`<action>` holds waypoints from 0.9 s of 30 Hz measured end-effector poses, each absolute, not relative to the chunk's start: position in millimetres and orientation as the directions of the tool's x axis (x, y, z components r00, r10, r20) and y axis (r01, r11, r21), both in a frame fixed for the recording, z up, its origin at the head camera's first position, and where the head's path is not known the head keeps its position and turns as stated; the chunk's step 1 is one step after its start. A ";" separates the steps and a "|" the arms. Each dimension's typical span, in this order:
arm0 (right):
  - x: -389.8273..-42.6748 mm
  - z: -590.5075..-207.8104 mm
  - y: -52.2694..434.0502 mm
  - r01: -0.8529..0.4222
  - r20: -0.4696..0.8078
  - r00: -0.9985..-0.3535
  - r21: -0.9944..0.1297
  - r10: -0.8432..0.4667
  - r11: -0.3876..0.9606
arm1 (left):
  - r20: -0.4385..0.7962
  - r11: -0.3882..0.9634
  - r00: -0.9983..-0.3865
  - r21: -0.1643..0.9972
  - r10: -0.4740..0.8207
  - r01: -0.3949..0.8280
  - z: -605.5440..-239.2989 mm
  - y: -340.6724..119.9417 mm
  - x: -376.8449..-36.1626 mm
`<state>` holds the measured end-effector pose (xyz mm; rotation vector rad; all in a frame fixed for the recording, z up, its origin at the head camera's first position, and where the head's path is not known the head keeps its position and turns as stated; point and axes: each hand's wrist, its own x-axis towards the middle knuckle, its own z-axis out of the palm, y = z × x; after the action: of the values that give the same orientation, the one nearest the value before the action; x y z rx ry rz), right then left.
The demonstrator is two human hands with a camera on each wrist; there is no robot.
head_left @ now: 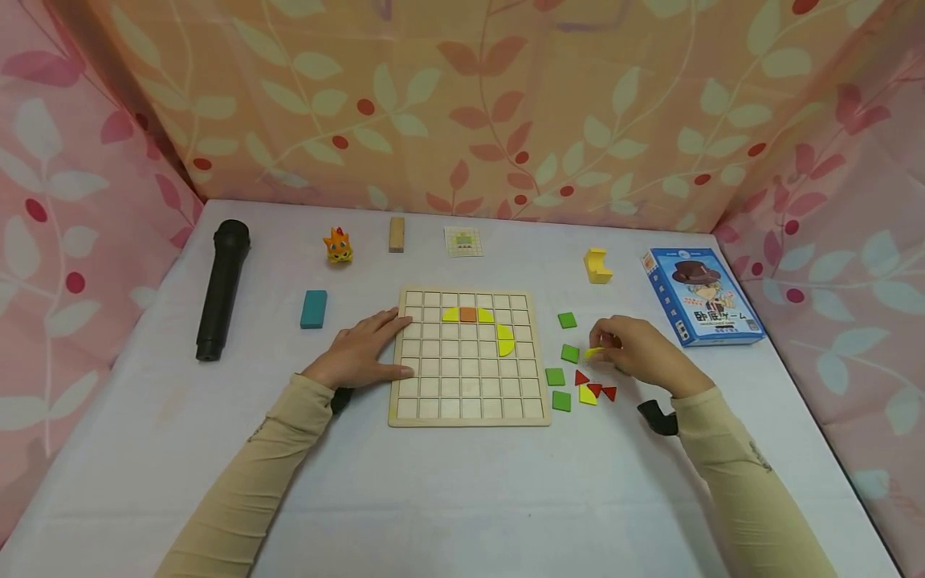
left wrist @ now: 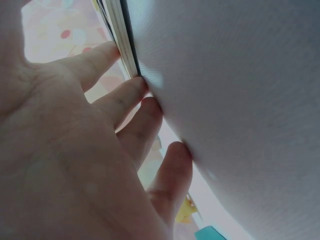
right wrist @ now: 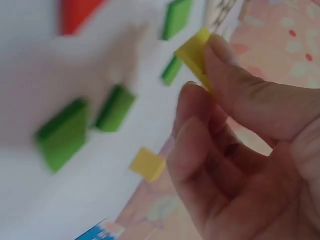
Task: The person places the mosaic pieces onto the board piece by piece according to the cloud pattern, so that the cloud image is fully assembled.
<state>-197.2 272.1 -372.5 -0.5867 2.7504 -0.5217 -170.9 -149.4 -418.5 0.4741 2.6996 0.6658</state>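
While left hand [head_left: 359, 353] steadies gridded wooden board [head_left: 468, 358], right hand [head_left: 639, 353] pinches flat yellow piece [right wrist: 194, 54]

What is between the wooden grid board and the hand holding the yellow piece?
In the head view, green square tiles lie between the wooden grid board and the right hand pinching a yellow piece.

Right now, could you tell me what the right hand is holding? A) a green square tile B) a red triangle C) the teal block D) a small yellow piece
D: the right hand pinches a small yellow piece between thumb and fingers, as the right wrist view shows, while the green square tiles and red triangles lie loose on the table beside the wooden grid board.
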 end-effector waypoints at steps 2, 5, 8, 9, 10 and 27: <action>-202.4 -369.1 260.9 -0.349 -0.180 -0.874 -0.416 -0.452 0.840 | -0.224 0.836 -0.894 0.495 0.388 0.238 -419.4 -150.2 -171.0; -210.3 -365.3 239.9 -0.390 -0.139 -0.860 -0.441 -0.491 0.808 | -0.227 0.835 -0.893 0.498 0.387 0.235 -419.3 -150.7 -170.9; -218.7 -362.7 215.1 -0.433 -0.078 -0.850 -0.460 -0.520 0.775 | -0.229 0.833 -0.893 0.501 0.387 0.233 -418.2 -150.5 -171.6; -221.6 -362.6 206.1 -0.444 -0.051 -0.851 -0.464 -0.523 0.767 | -0.228 0.834 -0.893 0.500 0.388 0.234 -418.0 -150.4 -171.8; -224.8 -362.9 196.9 -0.454 -0.026 -0.851 -0.468 -0.525 0.758 | -0.227 0.834 -0.894 0.499 0.387 0.235 -418.0 -150.4 -172.3; -249.1 -396.2 74.1 -0.495 -0.064 -0.755 -0.596 -0.653 0.632 | -0.222 0.836 -0.894 0.493 0.388 0.241 -420.3 -150.4 -172.1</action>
<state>-249.1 74.1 -396.2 -0.9297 2.5816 -0.8209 -172.1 -150.4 -420.3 0.4762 2.7023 0.6656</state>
